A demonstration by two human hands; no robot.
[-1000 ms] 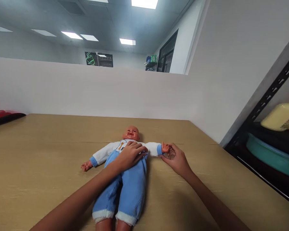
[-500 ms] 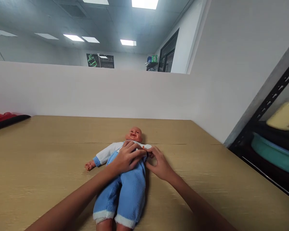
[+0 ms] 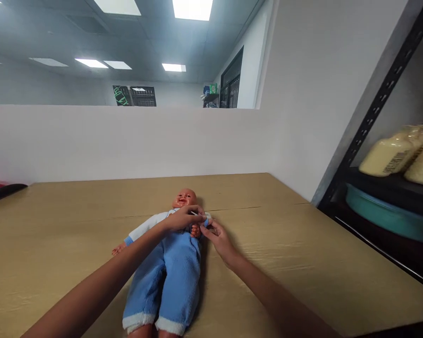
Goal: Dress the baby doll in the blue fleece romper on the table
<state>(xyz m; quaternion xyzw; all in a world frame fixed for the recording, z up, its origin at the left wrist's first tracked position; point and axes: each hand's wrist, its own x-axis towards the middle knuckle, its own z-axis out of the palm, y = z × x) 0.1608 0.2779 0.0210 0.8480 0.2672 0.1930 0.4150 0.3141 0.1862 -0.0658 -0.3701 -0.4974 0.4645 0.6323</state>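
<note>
A baby doll in a white top and blue trousers lies on its back on the wooden table, its head at the far end. My left hand rests across its chest, fingers closed on the sleeve on the right side. From that side my right hand pinches the sleeve's blue cuff. The doll's small hand shows just below, between my two hands. Its other arm stretches out to the left, sleeve down to the wrist. My fingers partly cover the cloth they hold.
The wooden table runs back to a low white wall. At right stands a black shelf with cream-coloured bottles and a teal basin. A red and black item lies at the far left edge.
The view has shifted a little to the right. The doll's hand, earlier mostly covered, now shows below the blue cuff, and my fingers have moved onto the sleeve and cuff.
</note>
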